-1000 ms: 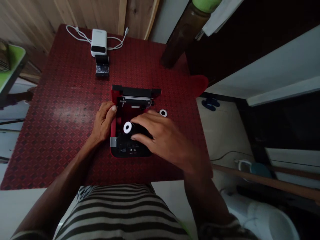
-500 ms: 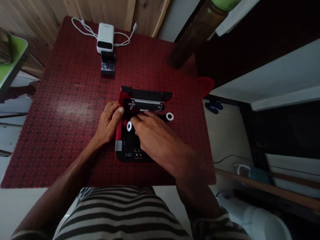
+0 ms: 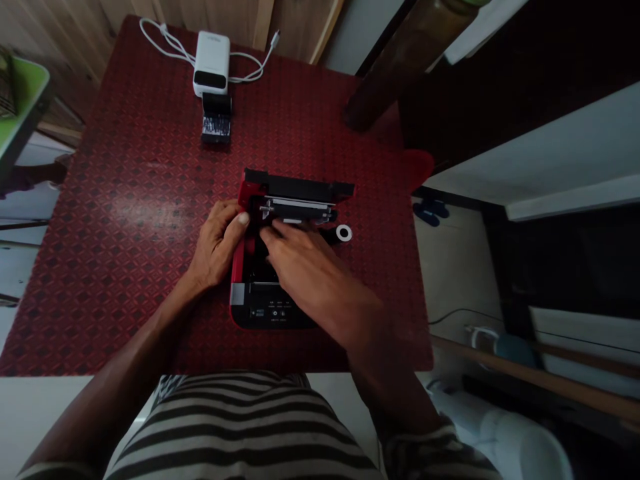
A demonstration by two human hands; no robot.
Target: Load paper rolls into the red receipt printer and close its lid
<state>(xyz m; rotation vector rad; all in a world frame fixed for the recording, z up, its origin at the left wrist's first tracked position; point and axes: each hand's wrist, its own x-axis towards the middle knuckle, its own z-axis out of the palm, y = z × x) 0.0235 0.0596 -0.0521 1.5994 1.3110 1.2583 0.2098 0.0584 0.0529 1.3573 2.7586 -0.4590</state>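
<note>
A red and black printer-like device (image 3: 278, 319) lies on the table with its black lid (image 3: 300, 188) raised, showing a roller (image 3: 297, 212) inside. My left hand (image 3: 219, 241) is closed around its left side, the thumb on the top edge. My right hand (image 3: 303, 257) reaches down into the open compartment, fingers curled over a black roll. That roll's white ring-shaped end (image 3: 344, 233) sticks out past the hand on the right. Its left end and my right fingertips are hidden.
Toward the back of the red table (image 3: 135, 227) lie a white power bank (image 3: 211, 60) with a white cable (image 3: 255, 73) and a small black roll with a crinkled strip (image 3: 217, 123). A tall brown bottle-like cylinder (image 3: 395, 67) stands at the back right.
My right hand and the roll have shifted slightly, and the roll's left white end has dropped out of sight in the compartment. My left hand keeps its hold on the device.
</note>
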